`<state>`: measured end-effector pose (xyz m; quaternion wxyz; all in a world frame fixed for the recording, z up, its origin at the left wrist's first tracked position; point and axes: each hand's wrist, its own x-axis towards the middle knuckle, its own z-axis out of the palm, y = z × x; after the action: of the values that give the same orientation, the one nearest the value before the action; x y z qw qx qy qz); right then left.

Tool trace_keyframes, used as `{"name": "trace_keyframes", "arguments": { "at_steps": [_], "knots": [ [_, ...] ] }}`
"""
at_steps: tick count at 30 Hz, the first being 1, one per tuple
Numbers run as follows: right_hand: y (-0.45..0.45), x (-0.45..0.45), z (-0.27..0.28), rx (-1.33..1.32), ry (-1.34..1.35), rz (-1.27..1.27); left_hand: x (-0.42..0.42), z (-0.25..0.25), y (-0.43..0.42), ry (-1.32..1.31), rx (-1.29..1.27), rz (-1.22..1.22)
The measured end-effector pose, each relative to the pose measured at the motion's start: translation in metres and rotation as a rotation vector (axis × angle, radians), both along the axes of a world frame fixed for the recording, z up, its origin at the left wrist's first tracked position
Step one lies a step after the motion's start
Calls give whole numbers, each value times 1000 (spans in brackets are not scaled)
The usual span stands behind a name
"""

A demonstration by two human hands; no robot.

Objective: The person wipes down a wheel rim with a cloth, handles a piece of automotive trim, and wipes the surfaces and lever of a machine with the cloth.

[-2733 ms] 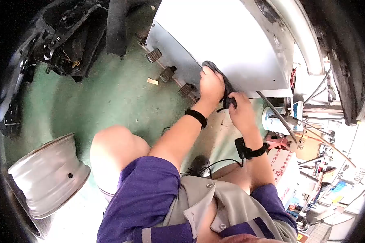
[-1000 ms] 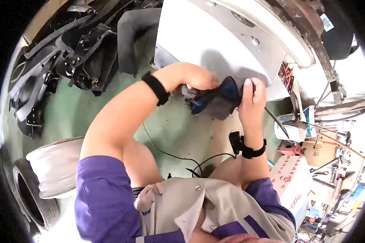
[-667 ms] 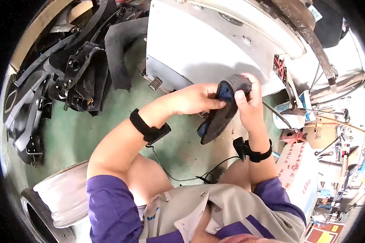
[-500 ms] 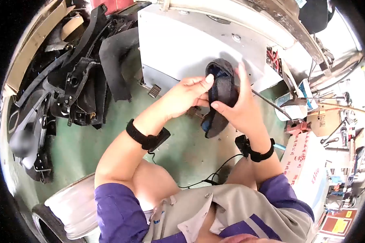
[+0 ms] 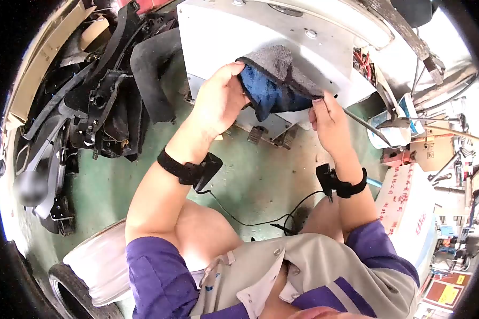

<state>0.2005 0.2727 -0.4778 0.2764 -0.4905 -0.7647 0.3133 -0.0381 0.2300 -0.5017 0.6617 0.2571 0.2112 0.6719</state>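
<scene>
A grey-and-blue cloth (image 5: 269,87) with dark edging is stretched between my two hands in the head view. Its grey side faces up at the top, and the blue side shows below. My left hand (image 5: 222,98) pinches the upper left corner between thumb and fingers. At the right end, my right hand (image 5: 329,119) grips the lower right corner. Directly behind the cloth is a white metal cabinet (image 5: 213,37), whose front face it partly covers. Both wrists carry black straps with small devices joined by a thin cable.
Black plastic car parts (image 5: 112,111) are heaped on the left of the green floor (image 5: 250,186). At lower left lies a tyre (image 5: 74,290). On the right stand a bucket (image 5: 391,135) with tools and a white box (image 5: 396,196) with red writing. Pedals (image 5: 271,137) sit below the cabinet.
The cloth was bunched into a narrow dark fold between my hands; now it is spread wider, showing grey and blue. My hands have moved apart, the left to the left and up.
</scene>
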Motion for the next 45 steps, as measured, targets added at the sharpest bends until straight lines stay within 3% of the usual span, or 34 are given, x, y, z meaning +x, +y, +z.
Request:
{"name": "trace_keyframes", "arguments": {
  "at_steps": [3, 4, 5, 7, 8, 11, 12, 14, 15, 16, 19, 21, 23, 25, 27, 31, 36, 38, 39, 41, 42, 43, 45],
  "knots": [
    [-2, 1, 3, -411, 527, -5, -7, -10, 1, 139, 33, -140],
    [-1, 2, 1, -384, 607, 29, -5, -12, 2, 257, -2, -155],
    [0, 0, -3, -319, 585, 40, -3, -13, 2, 375, -37, -170],
    [2, -4, -9, -193, 541, 62, 16, -11, -2, 362, 104, -190],
    [1, -3, -6, -88, 381, 165, 22, -11, -5, 506, 164, -175],
    [-4, -12, -8, -62, 373, 312, 32, -6, -6, 872, 308, -179],
    [-4, -13, -6, 27, 281, 337, 32, -12, 0, 884, 257, -130],
    [-2, -12, -13, -101, 395, 287, 31, -20, 5, 969, 163, 25],
    [0, -11, -16, -163, 452, 261, 31, -16, 5, 906, 171, 22],
    [5, -8, -18, -155, 331, 217, 30, -12, 3, 842, 179, 21],
    [5, -8, -22, -607, -22, 132, 26, -1, -3, 801, 244, -4],
    [17, -4, -71, -780, 33, 238, 26, -6, -3, 832, 294, -11],
    [22, -13, -96, -1023, 100, 332, 25, -7, -2, 689, 260, -47],
    [16, -25, -98, -1042, 283, 270, 23, -5, 1, 682, 333, 60],
    [15, -31, -102, -1047, 501, 178, 15, 5, 0, 739, 229, 143],
    [19, -27, -74, -1070, 637, 109, -6, -1, 8, 697, 338, 405],
    [3, -25, -40, -687, 1140, -74, -13, -3, 14, 618, 364, 442],
    [-6, -15, -26, -199, 1073, -130, -11, -8, 15, 679, 404, 462],
    [-9, -9, -19, 41, 1021, -153, -13, -11, 18, 789, 465, 449],
    [-16, -4, 5, 575, 547, -158, 0, -12, 21, 789, 524, 455],
    [-3, 0, 9, 877, 340, -199, 7, -13, 23, 907, 561, 574],
    [2, -3, 20, 896, 235, -217, 12, 1, 19, 1054, 591, 617],
    [8, -10, 48, 930, 21, -251, 22, -1, 24, 1058, 581, 659]
  ]
}}
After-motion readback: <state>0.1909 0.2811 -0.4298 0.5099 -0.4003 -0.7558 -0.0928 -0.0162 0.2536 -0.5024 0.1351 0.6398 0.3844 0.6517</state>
